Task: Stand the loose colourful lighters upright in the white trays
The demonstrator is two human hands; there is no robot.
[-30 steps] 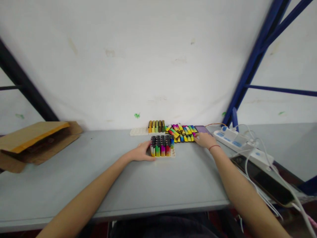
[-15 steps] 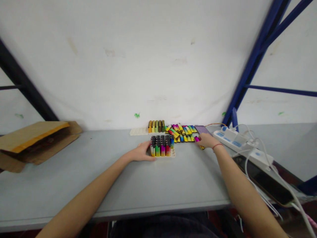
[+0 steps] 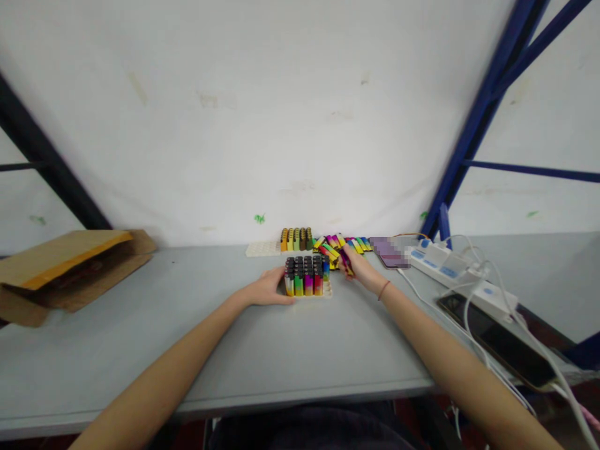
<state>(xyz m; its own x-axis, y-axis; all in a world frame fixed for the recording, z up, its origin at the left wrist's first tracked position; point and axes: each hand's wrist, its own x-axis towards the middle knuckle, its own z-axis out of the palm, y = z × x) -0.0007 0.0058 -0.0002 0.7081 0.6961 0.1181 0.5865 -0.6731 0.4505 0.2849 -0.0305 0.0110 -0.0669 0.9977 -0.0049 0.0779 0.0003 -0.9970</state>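
Observation:
Upright lighters point(image 3: 304, 278) with black tops and bright multicoloured bodies stand in rows in a white tray point(image 3: 328, 289). Bare holes show at the tray's right end. My left hand point(image 3: 268, 289) is closed round the tray's left end, thumb along the front, its other fingers partly hidden. A purple and yellow lighter point(image 3: 347, 262) is gripped in my right hand point(image 3: 364, 272), tilted, a little right of the tray. Just behind that hand lies a loose pile of shiny lighters point(image 3: 352, 242).
Near the wall sit a second white tray point(image 3: 263, 249) and a block of yellow and brown lighters point(image 3: 296, 239). On the right are a phone point(image 3: 389, 253), a power strip point(image 3: 450, 267), cables and a dark phone point(image 3: 499, 342). An opened cardboard package point(image 3: 70, 262) lies left.
My right hand has moved left towards the tray with the lighter, uncovering the phone behind it. My left hand and the tray have stayed in place.

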